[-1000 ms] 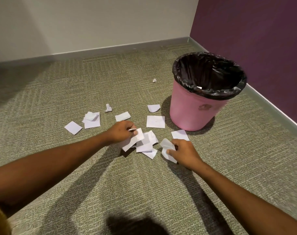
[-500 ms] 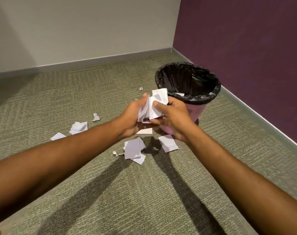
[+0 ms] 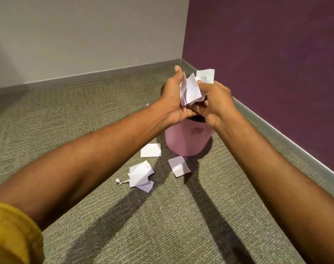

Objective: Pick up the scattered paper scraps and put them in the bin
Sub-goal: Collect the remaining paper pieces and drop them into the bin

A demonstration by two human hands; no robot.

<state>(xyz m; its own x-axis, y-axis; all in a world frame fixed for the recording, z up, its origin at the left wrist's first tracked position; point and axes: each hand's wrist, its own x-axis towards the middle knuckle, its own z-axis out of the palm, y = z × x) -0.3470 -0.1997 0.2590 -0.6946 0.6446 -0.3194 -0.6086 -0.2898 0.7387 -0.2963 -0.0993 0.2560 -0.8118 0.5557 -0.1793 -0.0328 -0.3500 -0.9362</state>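
Note:
A bunch of white paper scraps (image 3: pixel 191 88) is held between both hands, right above the pink bin (image 3: pixel 187 141). My left hand (image 3: pixel 171 98) cups the bunch from the left with its fingers stretched upward. My right hand (image 3: pixel 215 103) grips it from the right, fingers curled round the paper. The bin's black liner and opening are mostly hidden behind the hands. On the carpet in front of the bin lie more scraps: a flat square (image 3: pixel 150 150), another square (image 3: pixel 179 166) and a small pile (image 3: pixel 140 175).
The bin stands in a room corner, with a grey wall (image 3: pixel 86 35) behind and a purple wall (image 3: pixel 267 54) to the right. A tiny crumpled scrap (image 3: pixel 147 105) lies farther back on the green carpet (image 3: pixel 162 225).
Both hands picked scraps off the carpet, joined them into one bunch and lifted it up over the bin. The view has tilted up toward the corner.

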